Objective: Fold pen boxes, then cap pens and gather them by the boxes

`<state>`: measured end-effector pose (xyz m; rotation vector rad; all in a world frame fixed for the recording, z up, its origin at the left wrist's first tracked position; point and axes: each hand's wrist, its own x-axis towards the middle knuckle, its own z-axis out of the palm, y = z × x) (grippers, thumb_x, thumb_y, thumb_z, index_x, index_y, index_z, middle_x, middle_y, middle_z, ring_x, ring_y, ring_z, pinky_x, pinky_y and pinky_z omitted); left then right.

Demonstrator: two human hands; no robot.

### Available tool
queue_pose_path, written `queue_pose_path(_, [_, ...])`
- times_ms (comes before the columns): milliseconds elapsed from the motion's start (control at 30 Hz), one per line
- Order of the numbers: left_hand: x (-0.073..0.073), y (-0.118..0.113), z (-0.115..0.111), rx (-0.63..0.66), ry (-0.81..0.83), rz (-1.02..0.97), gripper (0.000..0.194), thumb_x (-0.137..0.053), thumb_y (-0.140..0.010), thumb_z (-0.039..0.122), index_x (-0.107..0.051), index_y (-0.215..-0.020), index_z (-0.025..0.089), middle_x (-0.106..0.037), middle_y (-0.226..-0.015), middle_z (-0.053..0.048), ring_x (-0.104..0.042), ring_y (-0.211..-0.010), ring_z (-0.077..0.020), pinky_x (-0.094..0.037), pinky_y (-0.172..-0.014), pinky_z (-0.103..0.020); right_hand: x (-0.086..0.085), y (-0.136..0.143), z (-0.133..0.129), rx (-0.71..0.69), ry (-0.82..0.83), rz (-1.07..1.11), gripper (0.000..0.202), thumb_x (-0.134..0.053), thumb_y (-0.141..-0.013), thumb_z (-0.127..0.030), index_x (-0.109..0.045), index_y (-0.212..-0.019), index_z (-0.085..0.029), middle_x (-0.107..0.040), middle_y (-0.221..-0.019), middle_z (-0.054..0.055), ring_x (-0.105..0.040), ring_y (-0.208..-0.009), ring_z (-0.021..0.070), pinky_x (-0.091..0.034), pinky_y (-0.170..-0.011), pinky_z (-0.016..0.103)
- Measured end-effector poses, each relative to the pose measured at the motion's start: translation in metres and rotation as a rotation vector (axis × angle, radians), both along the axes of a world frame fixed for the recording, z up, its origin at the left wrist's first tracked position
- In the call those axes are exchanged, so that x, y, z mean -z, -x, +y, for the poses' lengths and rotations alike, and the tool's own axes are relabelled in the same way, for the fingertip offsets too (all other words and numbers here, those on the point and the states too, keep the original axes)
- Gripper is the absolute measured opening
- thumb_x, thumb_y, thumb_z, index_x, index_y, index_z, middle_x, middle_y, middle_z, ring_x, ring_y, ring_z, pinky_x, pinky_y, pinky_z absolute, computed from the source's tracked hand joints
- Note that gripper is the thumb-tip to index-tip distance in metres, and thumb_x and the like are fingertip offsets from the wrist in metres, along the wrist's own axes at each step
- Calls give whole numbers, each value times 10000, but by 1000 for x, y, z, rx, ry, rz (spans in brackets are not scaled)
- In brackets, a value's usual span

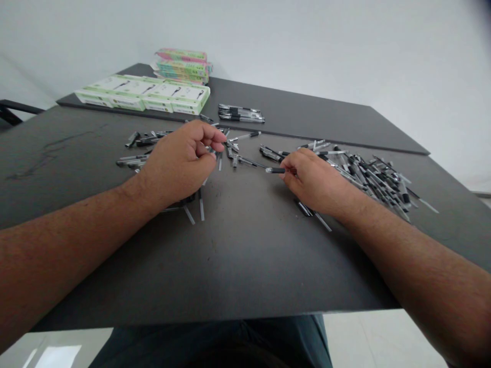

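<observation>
My right hand (312, 179) pinches a pen (274, 170) between thumb and fingers, its black grip end pointing left above the tabletop. More pen parts lie under and beside this hand. My left hand (186, 158) hovers over a loose scatter of pen caps and clear tubes (235, 159). Its fingers are loosely bent, with a gap between thumb and fingertips and no held thing visible there. Part of the scatter is hidden behind the left hand and wrist.
A large heap of pens (372, 179) lies to the right. Toward the back, a neat row of pens (241, 113) rests beside white-and-green pen boxes (146, 92). Colourful packs (182, 66) are stacked behind them. The dark table (230, 271) ends near my lap.
</observation>
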<state>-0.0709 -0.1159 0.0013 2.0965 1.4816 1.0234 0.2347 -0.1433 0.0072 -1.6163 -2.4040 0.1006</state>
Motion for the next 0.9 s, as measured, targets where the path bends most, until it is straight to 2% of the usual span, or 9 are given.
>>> queue_pose_path(167, [7,-3,1,130,39,-103,333,-782,-874,329,-793,-1200,262,-835,-1008,-45,-760,-852,-226,-622,-831,-361,0,0,-1,-55,6,106,111,-669,-1049,-160,-751,-1070,-232,-745,-1134,104,-706,-1043,282,-571,-983,409])
queue_pose_path(300, [6,-4,-3,150,5,-23,252,-784,-913,408,-843,-1112,265,-829,-900,-26,-759,-808,-220,-605,-782,-349,0,1,-3,-80,14,114,131,-649,-1049,-154,-751,-1074,-231,-736,-1125,104,-697,-1025,279,-563,-963,405])
queue_pose_path(467, [1,-3,-7,146,-7,68,185,-749,-931,407,-861,-1013,283,-806,-822,0,-744,-780,-218,-565,-744,-325,0,2,-3,-123,14,116,139,-633,-1039,-153,-744,-1068,-233,-734,-1115,112,-695,-1042,286,-561,-982,410])
queue_pose_path(667, [-5,-3,-12,121,-72,26,118,-732,-947,342,-796,-928,245,-785,-815,3,-704,-756,-194,-519,-721,-329,0,-3,-5,-169,-35,216,101,-668,-994,-241,-696,-1092,-232,-735,-1082,105,-679,-988,285,-549,-939,420])
queue_pose_path(800, [-10,-4,-11,65,38,-156,75,-719,-970,280,-694,-936,218,-827,-846,-32,-749,-746,-191,-537,-646,-301,0,-13,1,-157,-84,327,289,-704,-1002,-391,-667,-1238,-229,-767,-1166,127,-690,-1006,305,-559,-946,452])
queue_pose_path(900, [-12,-8,-9,35,129,-336,79,-702,-990,222,-633,-952,211,-876,-934,-94,-836,-777,-226,-594,-605,-307,-1,-20,8,-118,-115,333,216,-572,-1084,-383,-685,-1190,-232,-785,-1142,136,-700,-1022,315,-558,-972,472])
